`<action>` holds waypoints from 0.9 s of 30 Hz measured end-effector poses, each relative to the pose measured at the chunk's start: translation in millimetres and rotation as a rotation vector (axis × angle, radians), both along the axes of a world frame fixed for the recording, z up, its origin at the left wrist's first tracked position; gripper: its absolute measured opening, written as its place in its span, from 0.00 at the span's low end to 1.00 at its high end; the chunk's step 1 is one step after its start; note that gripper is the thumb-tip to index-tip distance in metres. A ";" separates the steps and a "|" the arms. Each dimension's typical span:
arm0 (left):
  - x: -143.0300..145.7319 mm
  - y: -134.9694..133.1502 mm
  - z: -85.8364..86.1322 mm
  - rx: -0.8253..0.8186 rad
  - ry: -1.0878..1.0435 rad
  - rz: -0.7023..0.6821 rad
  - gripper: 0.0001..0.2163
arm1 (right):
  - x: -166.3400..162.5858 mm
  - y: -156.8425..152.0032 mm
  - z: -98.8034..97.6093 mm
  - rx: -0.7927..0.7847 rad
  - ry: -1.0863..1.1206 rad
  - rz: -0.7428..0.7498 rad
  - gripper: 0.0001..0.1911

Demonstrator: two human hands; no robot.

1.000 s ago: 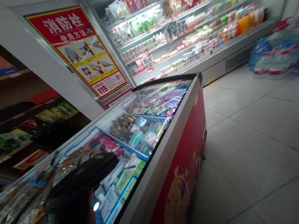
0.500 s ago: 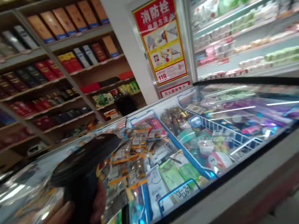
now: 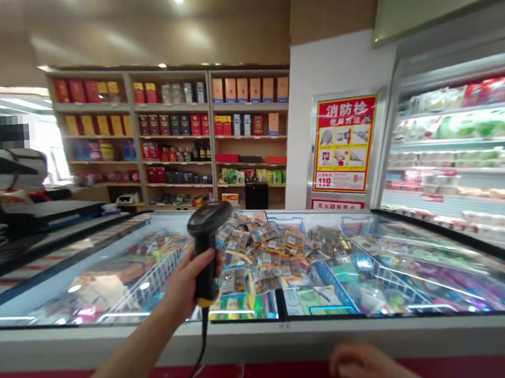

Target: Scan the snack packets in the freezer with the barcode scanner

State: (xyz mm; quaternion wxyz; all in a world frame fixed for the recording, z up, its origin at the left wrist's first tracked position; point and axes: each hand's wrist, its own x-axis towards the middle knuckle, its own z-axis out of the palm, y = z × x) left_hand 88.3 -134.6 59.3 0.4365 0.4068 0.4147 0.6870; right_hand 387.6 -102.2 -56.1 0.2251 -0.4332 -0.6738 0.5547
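Note:
My left hand point(image 3: 188, 279) is wrapped round the grip of a black barcode scanner point(image 3: 205, 259), held upright over the chest freezer point(image 3: 283, 338). Its head is uppermost, and a black cable hangs from the yellow-trimmed base. Behind the scanner, many small clear packets point(image 3: 262, 251) with orange and blue edges are heaped over the freezer. My right hand point(image 3: 359, 365) is low in front of the freezer's front, blurred by motion; its fingers are too smeared to read, and nothing shows in it.
Blue wire baskets point(image 3: 333, 281) and white dividers sort frozen goods inside the freezer. Shelves point(image 3: 211, 140) of boxed goods line the back wall. A red fire-hydrant poster point(image 3: 346, 143) hangs beside a lit display fridge point(image 3: 455, 148). At left is a dark counter point(image 3: 61, 212) with a person partly visible.
The view has levelled and moved back, so more of the freezer and room shows. The scanner stays in my left hand, now farther off and upright. My right hand has come into view.

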 end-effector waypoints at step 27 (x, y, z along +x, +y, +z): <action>173.9 101.6 54.1 0.279 0.726 -0.164 0.30 | -47.3 86.8 173.1 0.365 0.761 -0.541 0.12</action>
